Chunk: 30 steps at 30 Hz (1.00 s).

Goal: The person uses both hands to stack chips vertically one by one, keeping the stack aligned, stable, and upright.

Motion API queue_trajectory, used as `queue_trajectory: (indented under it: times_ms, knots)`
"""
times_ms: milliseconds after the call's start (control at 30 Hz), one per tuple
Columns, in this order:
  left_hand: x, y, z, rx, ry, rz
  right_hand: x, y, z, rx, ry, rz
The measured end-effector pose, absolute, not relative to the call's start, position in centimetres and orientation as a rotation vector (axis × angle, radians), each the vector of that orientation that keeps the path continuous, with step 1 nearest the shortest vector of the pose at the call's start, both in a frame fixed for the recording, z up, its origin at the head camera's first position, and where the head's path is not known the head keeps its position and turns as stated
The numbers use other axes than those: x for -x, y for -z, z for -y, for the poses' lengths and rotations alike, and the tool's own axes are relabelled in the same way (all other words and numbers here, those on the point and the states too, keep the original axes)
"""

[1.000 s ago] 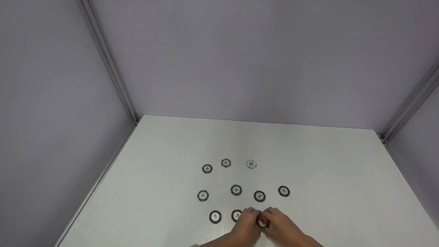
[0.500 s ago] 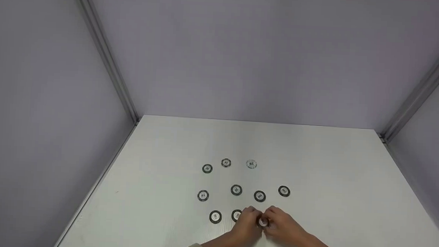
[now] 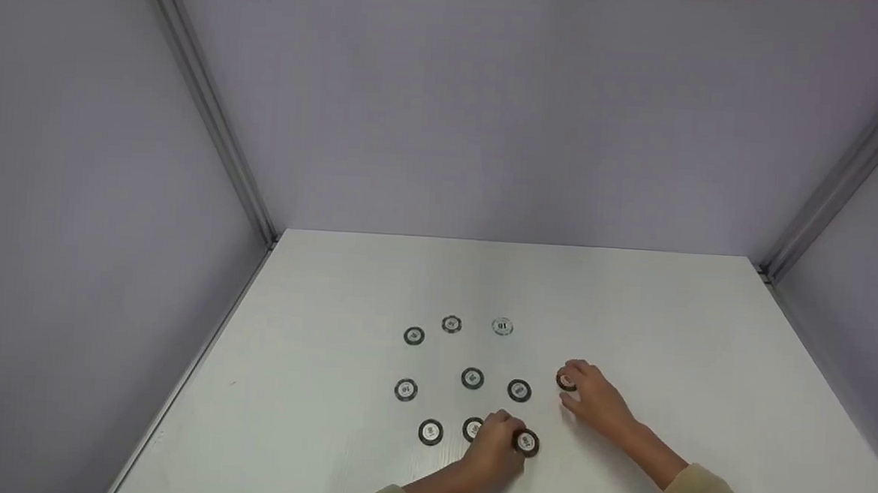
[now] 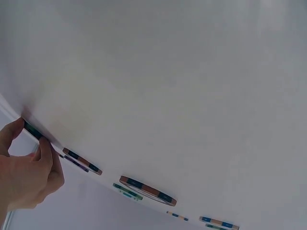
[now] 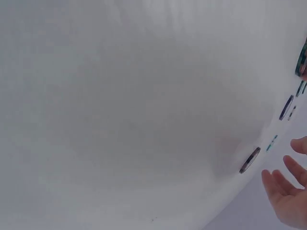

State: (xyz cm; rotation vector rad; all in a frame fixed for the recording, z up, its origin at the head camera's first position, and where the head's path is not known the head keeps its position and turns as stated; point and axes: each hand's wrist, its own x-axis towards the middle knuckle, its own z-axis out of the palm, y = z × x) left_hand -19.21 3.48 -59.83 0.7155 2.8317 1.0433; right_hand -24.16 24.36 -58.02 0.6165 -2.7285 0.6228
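Note:
My left hand (image 3: 494, 451) pinches a dark-rimmed poker chip (image 3: 526, 443) at its edge, low over the table. In the left wrist view, the same poker chip (image 4: 32, 129) shows a green and black rim between thumb and fingers; whether it is a single one I cannot tell. My right hand (image 3: 598, 401) reaches over another poker chip (image 3: 565, 383), which its fingers partly cover. The right wrist view shows that hand (image 5: 290, 201) with fingers spread, apart from the dark chip (image 5: 250, 160) lying flat nearby.
Several poker chips lie spread flat on the white table (image 3: 310, 420), including a pale one (image 3: 502, 326) at the back. One chip (image 3: 473, 429) is partly hidden by my left hand. Grey walls (image 3: 520, 130) enclose the table's back and sides.
My right hand has left the poker chip at my left hand and moved away and rightward to the rightmost chip on the table. My left hand stays in place, still pinching its chip.

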Motion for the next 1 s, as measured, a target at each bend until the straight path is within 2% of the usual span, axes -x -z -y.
queue_trajectory:
  times_ms: [367, 1000]
  knots:
    - [19.1, 59.6, -3.5, -0.719, -1.022, -2.827, 25.0, 59.7, -25.3, -0.492, -0.682, 2.905]
    - [19.2, 59.5, -3.4, -0.713, -1.010, -2.816, 25.8, 59.7, -25.1, -0.566, -0.596, 2.832]
